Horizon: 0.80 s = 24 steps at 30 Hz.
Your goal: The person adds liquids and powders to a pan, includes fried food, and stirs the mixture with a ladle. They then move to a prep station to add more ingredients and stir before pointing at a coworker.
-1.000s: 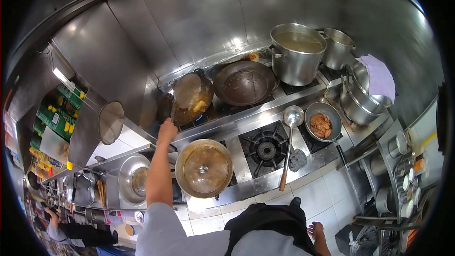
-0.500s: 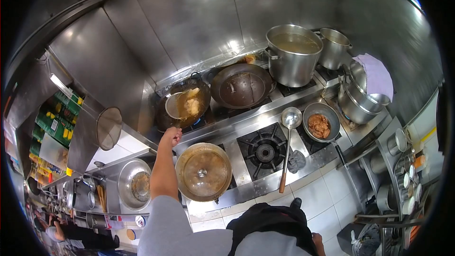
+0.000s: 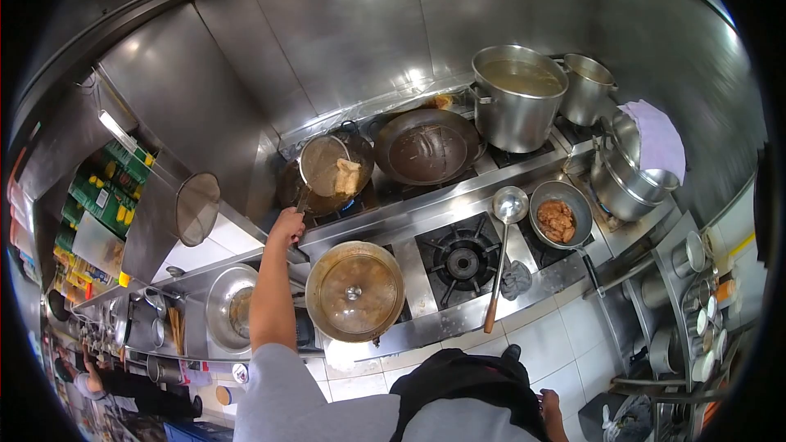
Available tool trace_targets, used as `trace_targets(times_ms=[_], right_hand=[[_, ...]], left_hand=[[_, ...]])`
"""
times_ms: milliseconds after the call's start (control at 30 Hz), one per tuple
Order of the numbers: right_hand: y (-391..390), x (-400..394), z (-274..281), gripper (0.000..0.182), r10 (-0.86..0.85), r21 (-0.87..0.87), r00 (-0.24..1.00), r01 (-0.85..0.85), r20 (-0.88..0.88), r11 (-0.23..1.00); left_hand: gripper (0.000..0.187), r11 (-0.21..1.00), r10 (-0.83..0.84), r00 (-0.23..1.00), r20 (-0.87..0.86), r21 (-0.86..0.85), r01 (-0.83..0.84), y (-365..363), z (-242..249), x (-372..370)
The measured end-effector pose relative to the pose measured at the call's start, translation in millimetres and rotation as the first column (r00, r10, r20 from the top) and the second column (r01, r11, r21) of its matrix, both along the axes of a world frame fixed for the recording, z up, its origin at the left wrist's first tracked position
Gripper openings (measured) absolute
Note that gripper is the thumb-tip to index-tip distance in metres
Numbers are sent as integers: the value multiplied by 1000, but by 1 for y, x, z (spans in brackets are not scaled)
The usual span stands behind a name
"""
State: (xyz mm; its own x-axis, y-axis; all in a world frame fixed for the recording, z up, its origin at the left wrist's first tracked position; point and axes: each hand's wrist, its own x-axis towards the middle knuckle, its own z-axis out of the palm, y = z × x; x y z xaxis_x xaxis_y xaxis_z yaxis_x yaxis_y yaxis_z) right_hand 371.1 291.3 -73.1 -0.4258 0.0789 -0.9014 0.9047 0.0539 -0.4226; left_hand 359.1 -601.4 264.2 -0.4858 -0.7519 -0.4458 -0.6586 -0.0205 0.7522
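My left hand [image 3: 288, 225] is closed round the handle of a round mesh strainer [image 3: 321, 162], held over the wok [image 3: 288, 190] at the back left burner. Golden fried pieces [image 3: 347, 176] lie at the strainer's right side, above the oil. Below and right of this hand sits a lidded pan [image 3: 354, 291]. Low in the view, beside the dark apron, hangs my right hand [image 3: 548, 403]; its fingers are small and partly curled, and whether they hold anything is unclear.
A second wok [image 3: 427, 147], a tall stockpot [image 3: 521, 102] and a smaller pot [image 3: 586, 90] line the back. A ladle [image 3: 501, 258] lies across the front stove beside a pan of brown meat [image 3: 557, 221]. Another strainer [image 3: 197, 209] hangs left. A co-worker [image 3: 123, 389] stands lower left.
The strainer has tilted and risen toward the back of the wok, with the fried pieces now at its right edge. My left hand has shifted slightly left. The whole view has moved a little.
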Motion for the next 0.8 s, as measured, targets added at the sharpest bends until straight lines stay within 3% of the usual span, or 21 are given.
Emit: trace_targets(times_ms=[33, 67, 100, 133, 200, 333, 500, 600, 800], right_hand=[[0, 0, -1, 32, 23, 6, 1000, -24, 17, 1000], [1, 1, -1, 32, 46, 12, 998, -46, 34, 999], [1, 2, -1, 32, 47, 12, 998, -47, 35, 999], [1, 3, -1, 32, 70, 32, 996, -72, 47, 997], [2, 9, -1, 32, 91, 53, 994, -94, 64, 994], [7, 20, -3, 32, 94, 19, 995, -94, 35, 995], [-4, 16, 2, 28, 78, -2, 996, -78, 50, 997], [-4, 15, 2, 26, 82, -4, 996, -81, 48, 997], [-10, 5, 22, 21, -23, 85, 999, 19, 48, 996]], left_hand=[[14, 1000, 3, 1000, 1, 0, -3, 5, 4, 3], [17, 945, -78, 988, 132, -305, 115, 14, 13, 6], [21, 787, -112, 954, 279, -561, 257, 23, 23, 9], [21, 787, -112, 953, 281, -560, 258, 29, 27, 13], [25, 498, -86, 937, 338, -800, 334, 41, 33, 22], [24, 566, -48, 928, 369, -756, 329, 84, 68, 24], [23, 594, -63, 886, 459, -696, 403, 94, 32, 28], [23, 605, -30, 919, 392, -725, 329, 83, 16, 27], [24, 583, 70, 952, 296, -787, 202, 96, 57, 17]])
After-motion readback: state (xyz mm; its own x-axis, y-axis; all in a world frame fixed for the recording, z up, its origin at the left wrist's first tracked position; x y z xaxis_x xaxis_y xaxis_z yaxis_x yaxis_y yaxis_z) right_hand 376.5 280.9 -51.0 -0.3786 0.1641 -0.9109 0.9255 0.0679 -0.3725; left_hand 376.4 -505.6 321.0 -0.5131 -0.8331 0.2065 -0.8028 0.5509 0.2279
